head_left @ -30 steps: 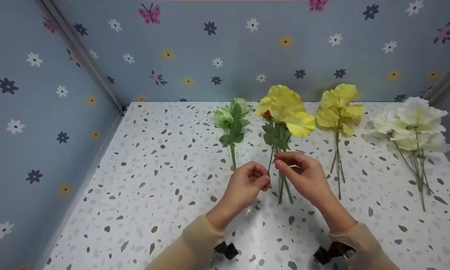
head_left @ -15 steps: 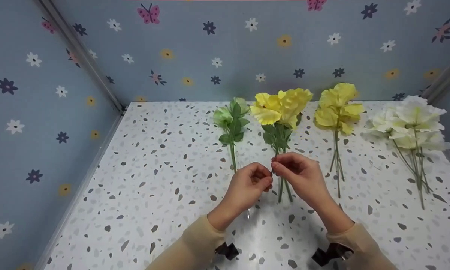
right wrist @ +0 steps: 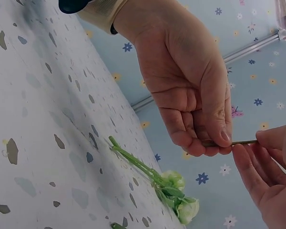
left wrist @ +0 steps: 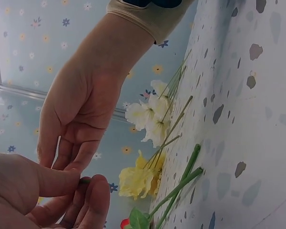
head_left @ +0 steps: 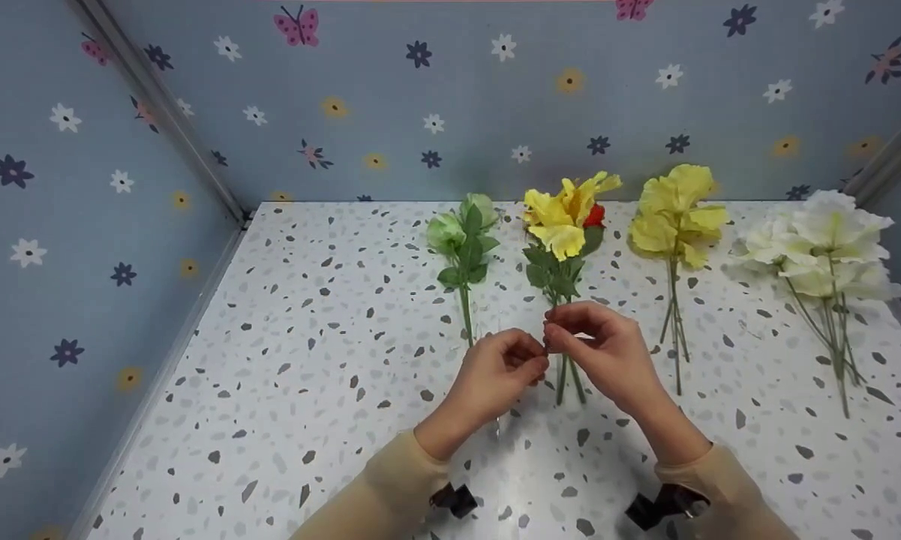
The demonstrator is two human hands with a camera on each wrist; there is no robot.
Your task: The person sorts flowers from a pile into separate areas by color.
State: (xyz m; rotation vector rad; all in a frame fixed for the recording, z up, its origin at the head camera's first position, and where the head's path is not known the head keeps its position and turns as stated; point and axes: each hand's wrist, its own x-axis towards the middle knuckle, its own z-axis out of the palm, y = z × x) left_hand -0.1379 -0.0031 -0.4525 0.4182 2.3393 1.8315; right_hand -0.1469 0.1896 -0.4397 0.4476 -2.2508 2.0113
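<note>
A yellow flower (head_left: pixel 563 214) stands out over a bunch at the middle back, and its thin stem (right wrist: pixel 243 142) runs between my two hands. My left hand (head_left: pixel 503 367) pinches the lower part of that stem between thumb and fingers. Higher up, my right hand (head_left: pixel 608 349) pinches the same stem. Beneath the yellow bloom lies a red flower (head_left: pixel 594 216) with green leaves (head_left: pixel 551 274). Green stems (head_left: pixel 570 386) of this bunch rest on the table below the right hand. In the left wrist view, only a short stem tip (left wrist: pixel 85 180) shows at the left fingertips.
Pale green flowers (head_left: pixel 461 240) lie left of the hands. To the right are another yellow bunch (head_left: pixel 679 217) and a white bunch (head_left: pixel 833 240). The speckled table (head_left: pixel 307 360) meets a patterned back wall (head_left: pixel 375 90) and a left side wall (head_left: pixel 67 225).
The yellow flower has turned about its stem and now shows its front, with the red flower visible on its right. Both hands have hardly moved.
</note>
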